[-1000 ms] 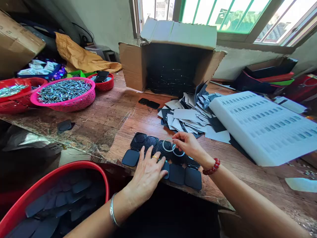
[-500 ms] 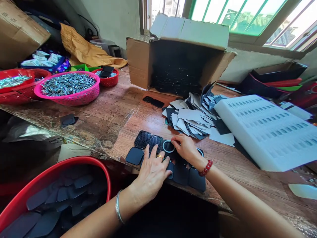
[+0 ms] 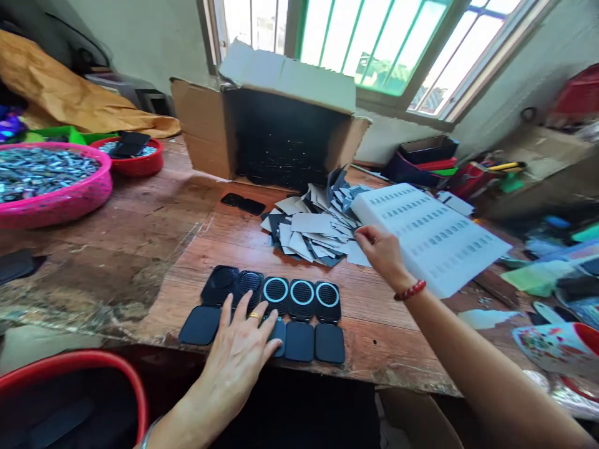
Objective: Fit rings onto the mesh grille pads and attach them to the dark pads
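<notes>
A row of hinged black square cases [image 3: 299, 342] lies open along the table's front edge, with ridged upper halves and smooth lower halves. White rings [image 3: 302, 292] sit in the three cases on the right; the two at the left show ridged circles without a white ring. My left hand [image 3: 246, 340] rests over the second and third cases, fingers spread and flat. Away to the upper right, my right hand [image 3: 386, 252] is at the left edge of a white foam block [image 3: 435, 234] with rows of slots. Its thumb and fingertips are pinched together; anything between them is too small to make out.
Grey and black card pieces [image 3: 311, 227] are heaped behind the cases. Farther back stands an open carton [image 3: 201, 131]. Pink [image 3: 93, 193] and red [image 3: 140, 165] baskets of small metal parts are at left. A red tub [image 3: 135, 393] sits below the table edge.
My right hand has left the third case and moved right to the foam block. My left hand stays on the cases. The view has turned to the right.
</notes>
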{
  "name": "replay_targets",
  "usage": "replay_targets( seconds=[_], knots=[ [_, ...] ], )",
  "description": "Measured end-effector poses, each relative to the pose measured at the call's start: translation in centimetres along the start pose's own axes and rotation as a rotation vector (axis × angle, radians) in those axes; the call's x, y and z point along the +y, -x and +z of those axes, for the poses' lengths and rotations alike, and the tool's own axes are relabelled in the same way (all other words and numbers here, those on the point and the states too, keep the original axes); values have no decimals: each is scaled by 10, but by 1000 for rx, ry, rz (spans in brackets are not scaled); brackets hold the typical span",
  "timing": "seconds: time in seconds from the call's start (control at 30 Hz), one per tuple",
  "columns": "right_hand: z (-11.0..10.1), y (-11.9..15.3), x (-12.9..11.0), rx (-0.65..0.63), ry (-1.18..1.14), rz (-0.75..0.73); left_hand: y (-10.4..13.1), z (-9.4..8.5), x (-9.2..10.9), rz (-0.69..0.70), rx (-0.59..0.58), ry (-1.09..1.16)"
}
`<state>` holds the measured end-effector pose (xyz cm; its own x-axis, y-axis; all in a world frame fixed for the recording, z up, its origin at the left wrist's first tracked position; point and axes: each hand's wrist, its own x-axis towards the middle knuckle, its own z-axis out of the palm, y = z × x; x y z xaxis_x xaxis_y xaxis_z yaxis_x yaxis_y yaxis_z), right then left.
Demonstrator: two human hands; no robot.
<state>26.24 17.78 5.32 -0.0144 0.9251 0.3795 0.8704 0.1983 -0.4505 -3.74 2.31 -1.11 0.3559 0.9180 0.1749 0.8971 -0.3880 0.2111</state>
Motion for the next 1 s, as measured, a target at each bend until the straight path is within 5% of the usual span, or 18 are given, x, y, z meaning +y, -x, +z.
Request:
replay_targets(
  seconds=[0.2,0.37,0.83,1.0],
  knots=[
    [-64,-57,108,209,225,357,1,9,-8,67,47,-37],
    [-72,-65,140,151,317,442,1,8,-4,19,58,-69],
    [-73,-69,106,94,584,427,6,-16,1,-5,-37,35],
    [-75,-52,57,230,593,117,10,-25,-20,-106,-13,2]
  ],
)
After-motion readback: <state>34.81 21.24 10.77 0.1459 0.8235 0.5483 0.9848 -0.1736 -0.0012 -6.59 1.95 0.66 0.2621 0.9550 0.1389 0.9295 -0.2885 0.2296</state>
